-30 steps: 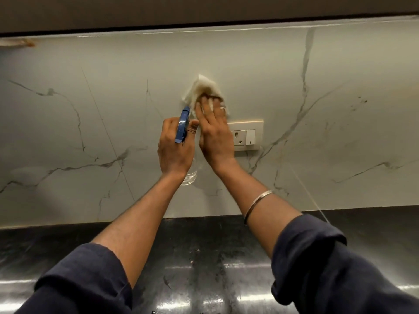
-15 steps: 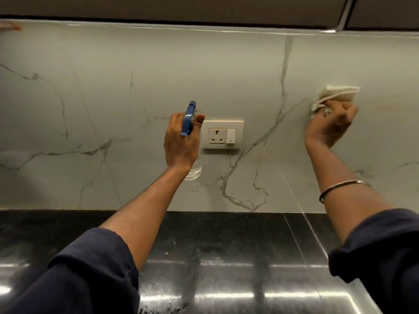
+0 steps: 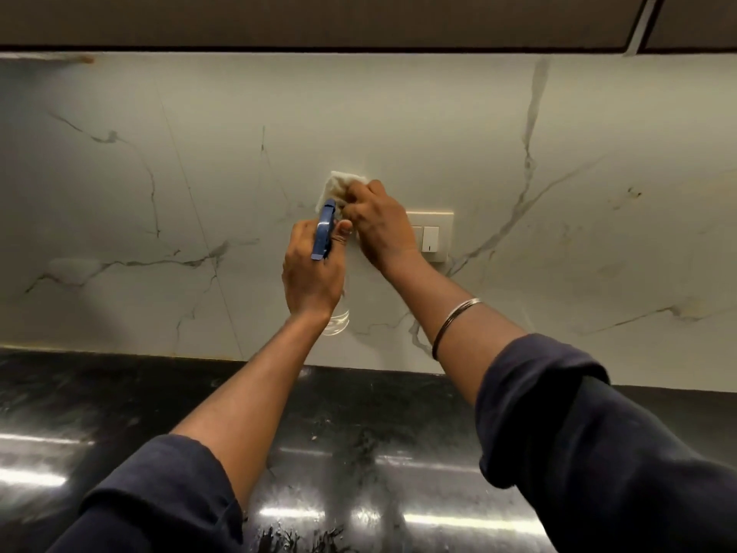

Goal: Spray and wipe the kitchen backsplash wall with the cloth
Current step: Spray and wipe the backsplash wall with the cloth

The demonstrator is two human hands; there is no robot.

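**Task status.** The wiping stage appears to be in progress. The cloth [image 3: 339, 185] lies against the backsplash wall [image 3: 399, 125] at mid height, just above and to the left of the socket plate [image 3: 432, 237]. No wet film or spray droplets can be made out on the stone, so I cannot tell from here how much of the wall is already covered. Small dark specks [image 3: 632, 193] show on the far right of the wall and a rusty mark [image 3: 85, 57] sits at its top left corner, both well apart from the cloth. By my judgement those areas remain to be sprayed and wiped.

**Right hand.** The right hand [image 3: 379, 225] has its fingers curled and bunches the cloth, pressing it to the wall. A corner of the cloth sticks out above and to the left of the knuckles. A metal bangle [image 3: 458, 317] sits on this forearm.

**Left hand.** The left hand [image 3: 311, 273] grips the spray bottle [image 3: 324, 229] around its neck, just beside the right hand. The blue head rises above the fist and the clear body hangs below it. I cannot tell whether a finger rests on the trigger.

**Surroundings.** The dark polished counter [image 3: 119, 393] runs below the wall.
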